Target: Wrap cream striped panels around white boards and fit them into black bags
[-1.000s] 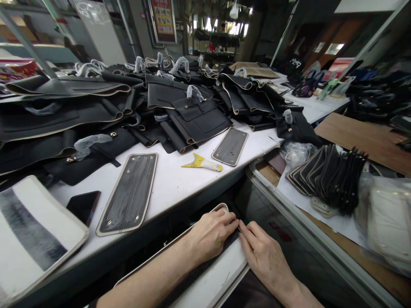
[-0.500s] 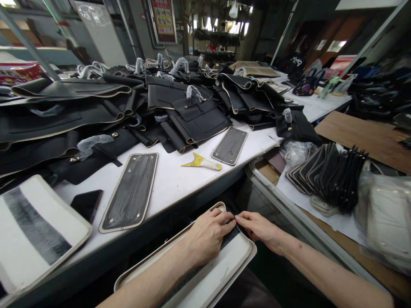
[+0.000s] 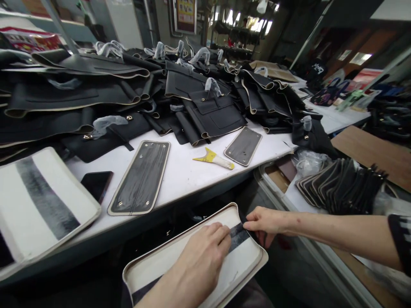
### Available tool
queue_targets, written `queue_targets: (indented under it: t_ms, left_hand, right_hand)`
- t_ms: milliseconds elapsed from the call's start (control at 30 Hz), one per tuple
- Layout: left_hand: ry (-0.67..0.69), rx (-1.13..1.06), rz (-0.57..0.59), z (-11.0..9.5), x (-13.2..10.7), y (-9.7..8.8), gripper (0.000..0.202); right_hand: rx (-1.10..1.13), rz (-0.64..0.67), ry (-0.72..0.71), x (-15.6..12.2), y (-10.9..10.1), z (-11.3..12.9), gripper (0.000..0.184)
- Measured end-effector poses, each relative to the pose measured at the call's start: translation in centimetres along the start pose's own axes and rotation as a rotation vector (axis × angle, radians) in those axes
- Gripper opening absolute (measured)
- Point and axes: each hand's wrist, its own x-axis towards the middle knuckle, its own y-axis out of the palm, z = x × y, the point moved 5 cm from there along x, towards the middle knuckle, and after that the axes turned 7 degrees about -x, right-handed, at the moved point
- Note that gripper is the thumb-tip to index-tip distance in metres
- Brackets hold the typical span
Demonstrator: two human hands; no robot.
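Observation:
A white bag panel (image 3: 245, 261) with a raised, pale rim and a dark strip across it lies tilted below the table's edge. My left hand (image 3: 201, 256) rests flat on its inner face, fingertips touching the dark strip (image 3: 237, 235); the thumb is hidden. At the panel's right end, my right hand (image 3: 263, 224) is closed, thumb and fingers pinching the edge where the strip meets it. On the table a similar white panel (image 3: 61, 171) with a dark band lies at the left, beside a phone (image 3: 97, 185).
Two dark panels with metal studs, a long one (image 3: 141, 177) and a smaller one (image 3: 243, 146), lie on the white table (image 3: 183, 171). Between them is a yellow-and-white spreader (image 3: 213, 158). Black bags (image 3: 218, 113) are heaped behind. Stacked dark pieces (image 3: 340, 184) stand at the right.
My left hand has slid back from the panel's end onto its inner face. The right hand now pinches the edge alone, fingers apart from the left. The view has shifted.

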Motion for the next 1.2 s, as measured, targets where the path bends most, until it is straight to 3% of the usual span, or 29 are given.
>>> queue_targets:
  t_ms: [167,267,367,567,633,700,767,833,933,1033,1133,1200]
  left_hand:
    - [-0.134,0.216,-0.318,2.0,-8.0,0.5,0.032]
    - [-0.218,0.316,-0.340,2.7,-11.2,1.9,0.032]
    - [-0.296,0.323,-0.375,2.6,-12.0,2.4,0.028]
    - [-0.460,0.289,-0.411,1.4,-11.0,2.5,0.031]
    - [-0.502,0.287,-0.384,0.9,-10.6,2.5,0.035]
    - [-0.558,0.271,-0.356,0.5,-10.2,2.4,0.034]
    - [-0.600,0.255,-0.331,0.2,-9.8,2.0,0.033]
    - [-0.621,0.247,-0.296,-0.1,-9.4,1.7,0.033]
    - [-0.634,0.269,-0.250,-0.3,-8.3,1.3,0.038]
    - [-0.587,0.306,-0.229,-0.2,-6.3,1.2,0.026]
    - [-0.470,0.328,-0.211,-0.4,-3.8,1.6,0.023]
    - [-0.441,0.345,-0.184,-0.2,-2.7,1.9,0.028]
  right_hand:
    - [-0.105,0.090,0.055,1.0,-0.5,0.1,0.041]
    - [-0.147,0.109,0.077,1.4,-0.5,0.0,0.038]
    - [-0.159,0.106,0.083,1.4,-0.2,0.0,0.039]
    - [-0.038,0.032,-0.033,1.4,0.7,-1.0,0.045]
    - [-0.062,-0.051,-0.119,1.4,0.9,-1.4,0.046]
    - [-0.196,-0.333,-0.279,0.9,0.4,-0.9,0.049]
    - [-0.370,-0.727,-0.550,-1.0,0.4,0.9,0.051]
    - [-0.557,-0.957,-0.835,-3.1,2.0,2.9,0.048]
    - [-0.879,-0.928,-1.058,-4.0,5.7,5.3,0.035]
    - [-1.048,-0.839,-1.013,-3.2,7.7,6.2,0.029]
    - [-0.981,-0.769,-0.967,-3.1,7.5,6.5,0.029]
    - [-0.809,-0.664,-0.982,-3.4,6.5,6.5,0.026]
